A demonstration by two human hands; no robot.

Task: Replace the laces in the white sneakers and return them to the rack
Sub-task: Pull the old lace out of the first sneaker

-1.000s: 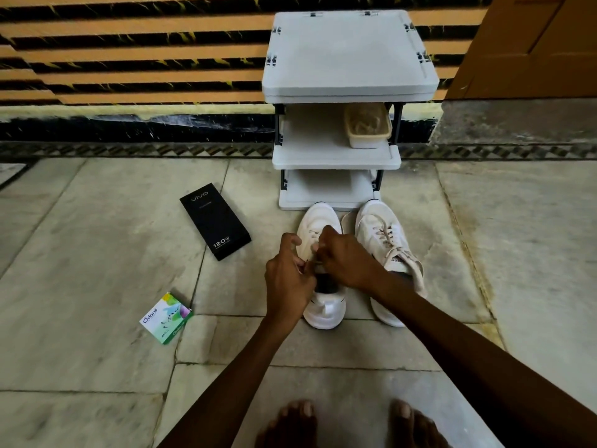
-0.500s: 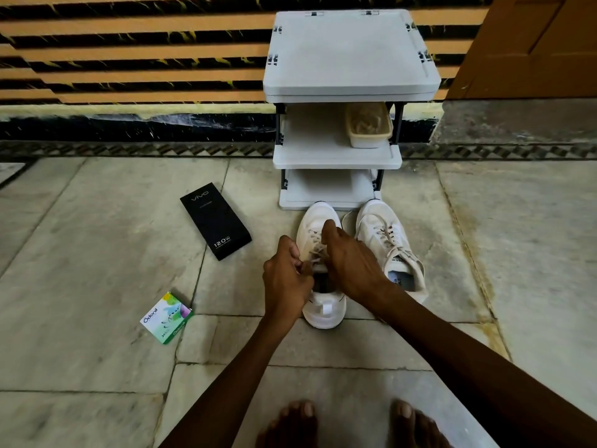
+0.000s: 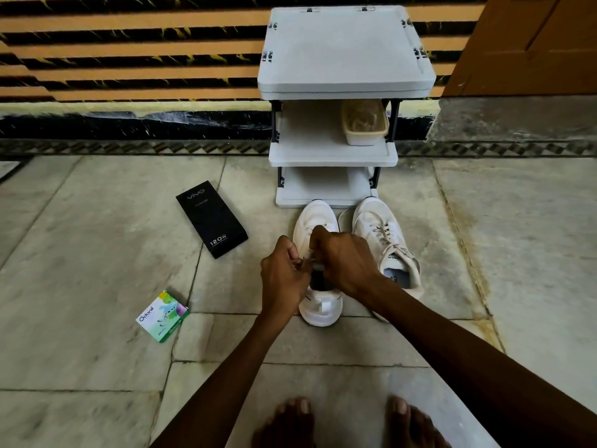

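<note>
Two white sneakers stand on the stone floor in front of a grey three-tier rack (image 3: pixel 332 156). The left sneaker (image 3: pixel 318 218) points toward the rack, and both my hands work over its lace area. My left hand (image 3: pixel 282 273) pinches a lace end at the shoe's left side. My right hand (image 3: pixel 344 257) curls over the tongue and grips the lace there; the eyelets under it are hidden. The right sneaker (image 3: pixel 384 234) sits beside it, laced, with loose ends lying over its side.
A black phone box (image 3: pixel 211 218) lies on the floor to the left. A small green and white Odonil box (image 3: pixel 162 315) is nearer me. A beige tub (image 3: pixel 365 122) sits on the rack's middle shelf. My bare feet (image 3: pixel 349 421) are at the bottom edge.
My hands have shifted only slightly over the left sneaker, the right hand drawing back a little toward the tongue. Both sneakers have stayed in place.
</note>
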